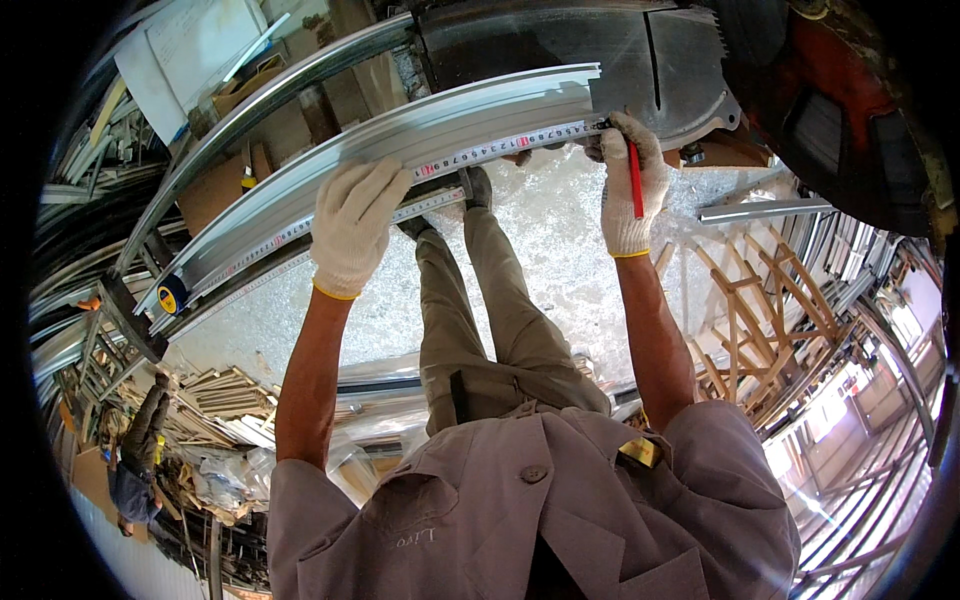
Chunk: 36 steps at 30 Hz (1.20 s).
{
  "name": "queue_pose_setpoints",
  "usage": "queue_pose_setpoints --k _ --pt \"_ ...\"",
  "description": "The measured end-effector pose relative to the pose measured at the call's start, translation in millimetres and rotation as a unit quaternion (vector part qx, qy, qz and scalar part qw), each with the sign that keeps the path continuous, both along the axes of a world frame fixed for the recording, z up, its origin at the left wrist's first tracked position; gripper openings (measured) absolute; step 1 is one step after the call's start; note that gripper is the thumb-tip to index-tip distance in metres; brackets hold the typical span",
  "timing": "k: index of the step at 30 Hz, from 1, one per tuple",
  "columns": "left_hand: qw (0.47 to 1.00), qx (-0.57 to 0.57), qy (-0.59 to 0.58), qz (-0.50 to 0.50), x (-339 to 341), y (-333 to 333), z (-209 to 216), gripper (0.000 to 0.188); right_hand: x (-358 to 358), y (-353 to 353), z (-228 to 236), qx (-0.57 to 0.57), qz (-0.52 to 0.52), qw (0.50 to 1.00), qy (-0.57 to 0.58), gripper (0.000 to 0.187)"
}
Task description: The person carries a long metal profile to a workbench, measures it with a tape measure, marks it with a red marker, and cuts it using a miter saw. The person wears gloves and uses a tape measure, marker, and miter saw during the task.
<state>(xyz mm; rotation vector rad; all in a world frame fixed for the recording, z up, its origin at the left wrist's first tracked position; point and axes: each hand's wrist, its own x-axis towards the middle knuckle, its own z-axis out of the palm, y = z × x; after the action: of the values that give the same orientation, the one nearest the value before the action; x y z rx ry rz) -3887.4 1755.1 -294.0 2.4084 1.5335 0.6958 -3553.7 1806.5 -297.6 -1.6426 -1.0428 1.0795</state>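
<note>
A long silvery metal profile (480,105) runs diagonally across the top of the head view. Along its near edge lies the extended blade of a tape measure (480,152), whose yellow-and-black case (172,293) rests at the profile's far left end. My left hand (352,225), in a white knit glove, lies over blade and profile, its fingers close together and holding the tape down; its thumb is hidden. My right hand (637,185), gloved too, is closed around a red pencil (635,180), with its fingertips at the tape's right end beside the profile's cut end.
A toothed saw blade (715,35) and a dark red machine housing (850,90) stand at upper right. Wooden trestles (765,290) are at right. Stacked wood strips (225,405) lie at lower left, near another person (142,460). Metal lengths (75,250) crowd the left side.
</note>
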Motion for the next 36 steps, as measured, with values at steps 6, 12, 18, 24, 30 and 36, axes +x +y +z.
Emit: queue_pose_setpoints --k 6,12,18,24,30,36 --pt "1.0 0.002 0.008 -0.001 0 0 0 0.037 -4 2 6 -0.016 -0.018 1.0 -0.012 0.026" --pt "1.0 0.006 0.003 -0.001 1 1 -1 0.035 -8 2 7 -0.026 -0.032 0.999 0.01 0.027" --pt "1.0 0.002 0.0 -0.001 0 1 1 0.036 -9 3 8 -0.032 -0.036 0.999 0.015 0.031" --pt "1.0 0.002 0.003 0.002 1 0 2 0.036 -12 4 15 -0.043 -0.038 0.998 0.036 0.034" --pt "1.0 0.002 0.0 0.004 0 -1 -2 0.037 -12 2 9 -0.02 -0.043 0.999 -0.012 0.034" --pt "1.0 0.002 0.003 0.003 0 -1 1 0.037 -14 2 12 0.003 -0.042 0.994 -0.101 0.03"
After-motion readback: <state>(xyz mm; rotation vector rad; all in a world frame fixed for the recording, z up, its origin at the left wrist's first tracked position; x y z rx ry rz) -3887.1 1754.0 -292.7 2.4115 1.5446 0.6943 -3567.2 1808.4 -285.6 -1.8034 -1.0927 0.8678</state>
